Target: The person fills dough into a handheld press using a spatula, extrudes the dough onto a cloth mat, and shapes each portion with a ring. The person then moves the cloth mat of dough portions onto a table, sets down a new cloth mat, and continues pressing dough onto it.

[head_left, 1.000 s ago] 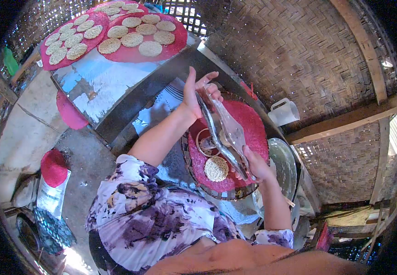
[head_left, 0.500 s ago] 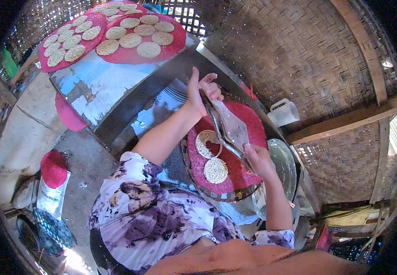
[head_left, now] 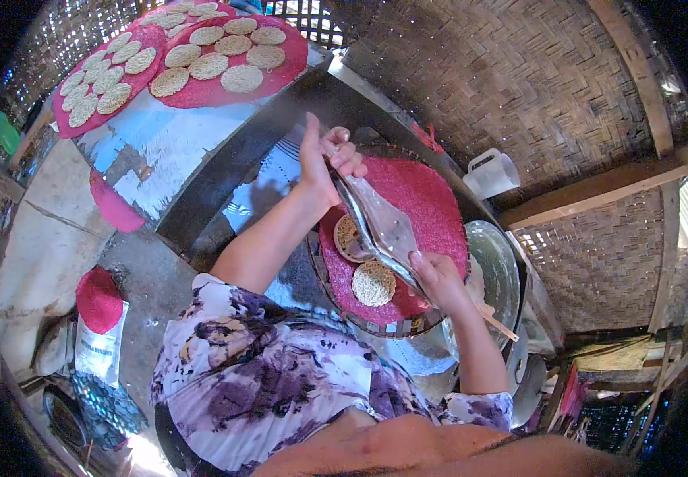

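Stretched between my two hands is a clear, shiny plastic piece (head_left: pixel 388 219), bent in the middle, with a dark glossy edge; its exact kind I cannot make out. My left hand (head_left: pixel 324 167) grips its upper end, thumb pointing up and fingers curled. Around the lower end, my right hand (head_left: pixel 439 282) is closed. Beneath lies a red mesh sheet (head_left: pixel 431 199) on a round woven tray (head_left: pixel 324 282). A pale round ring mold (head_left: pixel 340 238) with grains inside is partly covered by the plastic. Touching or close to it is a flat grain disc (head_left: pixel 374 285).
Red sheets with several grain discs (head_left: pixel 233 44) lie on a worn blue-white table (head_left: pixel 193 131) at upper left. A clear basin (head_left: pixel 493 262) with a wooden stick (head_left: pixel 499 324) stands at right. A white pitcher (head_left: pixel 492 176) sits by the woven wall (head_left: pixel 511 87).
The plastic piece and both hands have shifted slightly left and now cover more of the ring mold. The wooden stick at the basin shows more. My view has turned a little.
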`<state>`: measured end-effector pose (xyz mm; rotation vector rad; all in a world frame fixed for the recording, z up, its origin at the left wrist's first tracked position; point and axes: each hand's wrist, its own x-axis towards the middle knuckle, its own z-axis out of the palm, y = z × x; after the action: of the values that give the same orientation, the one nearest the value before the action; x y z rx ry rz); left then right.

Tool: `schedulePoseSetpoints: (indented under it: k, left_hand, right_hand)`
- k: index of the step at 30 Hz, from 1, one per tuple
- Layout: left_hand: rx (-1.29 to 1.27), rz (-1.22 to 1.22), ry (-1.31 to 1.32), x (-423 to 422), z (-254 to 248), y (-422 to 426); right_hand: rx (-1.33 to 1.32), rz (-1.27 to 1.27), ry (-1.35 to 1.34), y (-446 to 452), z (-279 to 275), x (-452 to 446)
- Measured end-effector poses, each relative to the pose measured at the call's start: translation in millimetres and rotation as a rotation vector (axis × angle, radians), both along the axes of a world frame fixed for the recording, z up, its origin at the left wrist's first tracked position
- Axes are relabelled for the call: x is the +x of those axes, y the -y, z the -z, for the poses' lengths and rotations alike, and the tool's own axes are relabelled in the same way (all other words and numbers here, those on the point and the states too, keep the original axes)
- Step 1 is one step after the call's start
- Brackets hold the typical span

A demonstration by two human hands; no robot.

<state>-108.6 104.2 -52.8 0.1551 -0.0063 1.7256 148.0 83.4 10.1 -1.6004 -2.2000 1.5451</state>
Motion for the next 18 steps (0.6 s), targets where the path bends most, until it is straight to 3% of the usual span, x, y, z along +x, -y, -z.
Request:
schedulePoseSetpoints:
  k: [6,9,10,11,12,14,15,18]
  left_hand:
    - [0.012,-0.026,-0.085,-17.4,-14.5,-4.5]
    - [0.073,-0.006,-0.100,-19.4,-16.2,-13.3]
    - [0.097,0.001,-0.105,-19.7,-15.2,-17.8]
    - [0.284,0.066,-0.100,-22.6,-7.2,-26.4]
    - [0.263,0.087,-0.087,-22.0,-11.3,-27.9]
    - [0.216,0.131,-0.060,-18.6,-18.5,-30.9]
    - [0.473,0.172,-0.140,-17.7,-25.4,-29.5]
    - [0.085,0.109,-0.267,-9.5,-43.2,-12.6]
  right_hand:
    - [0.239,0.001,-0.038,-6.9,22.2,-13.4]
    - [0.215,0.044,-0.004,-6.0,9.6,-21.1]
    - [0.307,0.025,-0.016,-6.8,9.8,-21.1]
    - [0.400,0.007,-0.027,-8.4,12.1,-20.2]
    - [0.490,-0.010,-0.036,-9.5,14.5,-18.7]
    - [0.390,0.038,-0.106,-14.0,17.4,-12.0]
    - [0.341,0.062,-0.143,-15.3,15.4,-10.1]
    - [0.363,0.119,-0.260,-4.3,-3.5,-1.7]
